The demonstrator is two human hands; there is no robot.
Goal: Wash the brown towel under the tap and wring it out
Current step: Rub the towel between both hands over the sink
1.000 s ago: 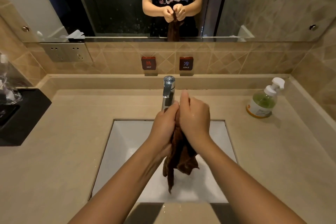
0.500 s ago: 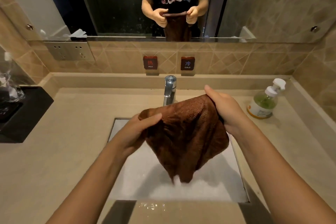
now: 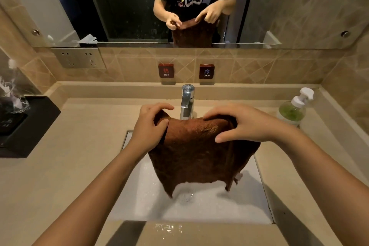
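The brown towel (image 3: 196, 152) hangs spread out over the white sink (image 3: 199, 209), its lower corners dangling just above the basin. My left hand (image 3: 148, 130) pinches its upper left corner. My right hand (image 3: 242, 124) grips the upper right edge, fingers curled over the cloth. The chrome tap (image 3: 187, 101) stands right behind the towel's top edge, between my two hands. I cannot tell whether water is running. The towel hides the basin's middle.
A green soap pump bottle (image 3: 293, 109) stands on the beige counter (image 3: 65, 166) at the right. A black tray (image 3: 26, 124) with glassware sits at the left. HOT (image 3: 166, 70) and COLD (image 3: 206, 71) plates are on the tiled wall below the mirror.
The towel was bunched between both hands a second ago. My hands moved apart and opened it out flat, and it now hangs wider and squarer over the sink.
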